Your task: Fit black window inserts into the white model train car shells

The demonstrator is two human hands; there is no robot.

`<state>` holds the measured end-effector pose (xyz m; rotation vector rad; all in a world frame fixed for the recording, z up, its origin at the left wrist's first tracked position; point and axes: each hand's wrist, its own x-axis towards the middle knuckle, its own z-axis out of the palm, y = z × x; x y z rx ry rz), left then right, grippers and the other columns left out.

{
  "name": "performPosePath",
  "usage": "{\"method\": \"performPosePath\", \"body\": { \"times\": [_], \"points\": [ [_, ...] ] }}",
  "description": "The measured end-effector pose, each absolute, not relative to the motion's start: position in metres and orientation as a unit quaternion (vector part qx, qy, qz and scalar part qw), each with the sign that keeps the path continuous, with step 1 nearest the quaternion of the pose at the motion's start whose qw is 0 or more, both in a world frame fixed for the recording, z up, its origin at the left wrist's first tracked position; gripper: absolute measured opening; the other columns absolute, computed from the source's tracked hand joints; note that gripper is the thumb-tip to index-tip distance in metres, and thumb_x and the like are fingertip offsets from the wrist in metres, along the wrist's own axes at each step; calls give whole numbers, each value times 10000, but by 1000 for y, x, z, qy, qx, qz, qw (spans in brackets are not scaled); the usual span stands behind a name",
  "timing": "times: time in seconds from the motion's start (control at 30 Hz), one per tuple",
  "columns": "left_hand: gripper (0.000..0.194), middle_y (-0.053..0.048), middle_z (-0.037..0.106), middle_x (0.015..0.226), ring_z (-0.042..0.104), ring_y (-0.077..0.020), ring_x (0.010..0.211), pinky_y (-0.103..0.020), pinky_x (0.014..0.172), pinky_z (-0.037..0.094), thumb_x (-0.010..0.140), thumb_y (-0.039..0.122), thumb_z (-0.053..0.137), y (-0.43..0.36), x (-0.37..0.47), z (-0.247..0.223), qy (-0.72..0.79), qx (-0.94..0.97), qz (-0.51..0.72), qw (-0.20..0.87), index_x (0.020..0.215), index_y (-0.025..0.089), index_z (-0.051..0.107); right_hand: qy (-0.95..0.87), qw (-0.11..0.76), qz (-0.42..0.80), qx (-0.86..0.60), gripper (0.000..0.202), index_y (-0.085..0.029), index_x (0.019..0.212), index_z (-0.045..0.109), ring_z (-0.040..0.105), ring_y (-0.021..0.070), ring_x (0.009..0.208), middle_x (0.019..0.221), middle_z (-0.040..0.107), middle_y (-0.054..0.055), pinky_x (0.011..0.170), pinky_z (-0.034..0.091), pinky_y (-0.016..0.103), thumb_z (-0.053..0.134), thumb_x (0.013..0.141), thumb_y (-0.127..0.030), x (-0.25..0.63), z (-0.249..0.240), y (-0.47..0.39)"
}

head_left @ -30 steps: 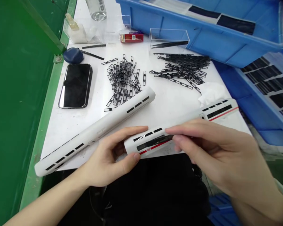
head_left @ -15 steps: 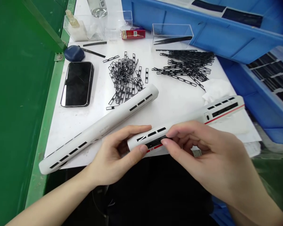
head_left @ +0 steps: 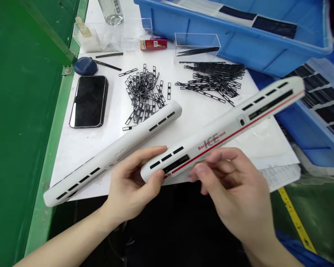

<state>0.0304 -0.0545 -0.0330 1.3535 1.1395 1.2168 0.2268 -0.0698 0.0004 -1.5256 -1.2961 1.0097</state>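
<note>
My left hand grips the near end of a white model train car shell, thumb on the window side and fingers over the roof. The shell is raised at a slant, its far end up to the right. It bears a red stripe, "Bordrestaurant" and "ICE" lettering, and black window strips. Just under the stripe is my right hand, fingers curled toward the thumb; its fingertips are smeared by motion, so I cannot tell what they hold. A second white shell lies diagonally on the table to the left.
Behind the shells lie piles of short black window frames and long black strips. A phone rests at left. Clear boxes, a red packet and blue bins stand farther back.
The far end of the held shell has risen and the lettering is uncovered. My right hand has come off the near window and moved down along the side. My left hand keeps its grip.
</note>
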Motion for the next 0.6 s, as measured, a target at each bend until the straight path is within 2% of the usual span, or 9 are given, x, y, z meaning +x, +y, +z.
{"method": "performPosePath", "body": {
  "times": [0.07, 0.17, 0.23, 0.33, 0.43, 0.6],
  "points": [
    [364, 13, 837, 1159, 790, -147, 1024, -172, 902, 619, 885, 130, 795, -58, 27, -37, 460, 531, 516, 489, 1205, 303, 796, -448, 484, 474, -583, 229, -250, 952, 584, 754, 111, 683, 823, 781, -31, 623, 627, 158, 809, 916, -274, 214, -3, -73],
    [364, -22, 821, 1223, 781, -190, 1094, -222, 939, 629, 923, 193, 786, -63, 24, -42, 450, 488, 545, 513, 1270, 299, 772, -350, 533, 566, -522, 318, -260, 957, 547, 795, 130, 838, 959, 791, -37, 711, 662, 185, 852, 876, -220, 196, -8, -73],
    [389, -24, 810, 1269, 769, -205, 1150, -242, 993, 618, 926, 197, 787, -63, 24, -43, 450, 490, 542, 514, 1299, 306, 765, -319, 547, 607, -480, 362, -285, 1067, 568, 798, 146, 909, 1068, 786, -29, 736, 676, 214, 857, 867, -199, 188, -11, -71],
    [436, -6, 790, 1328, 750, -219, 1217, -261, 1049, 601, 917, 159, 789, -60, 26, -40, 444, 531, 521, 499, 1317, 330, 761, -326, 552, 632, -436, 413, -320, 1215, 589, 787, 167, 1022, 1210, 767, -9, 868, 684, 274, 803, 904, -154, 181, -13, -69],
    [434, 13, 771, 1356, 742, -209, 1238, -245, 1052, 600, 927, 144, 776, -56, 27, -35, 436, 534, 511, 514, 1315, 338, 759, -334, 538, 649, -423, 411, -332, 1258, 574, 756, 181, 1152, 1249, 757, -8, 975, 663, 301, 737, 944, -123, 180, -12, -67],
    [471, 9, 764, 1370, 750, -168, 1212, -184, 1037, 583, 933, 91, 751, -54, 24, -34, 397, 527, 494, 567, 1347, 315, 739, -326, 520, 672, -414, 392, -322, 1243, 552, 770, 218, 1126, 1114, 766, -4, 915, 695, 350, 708, 960, -101, 185, -11, -65]
  ]
}}
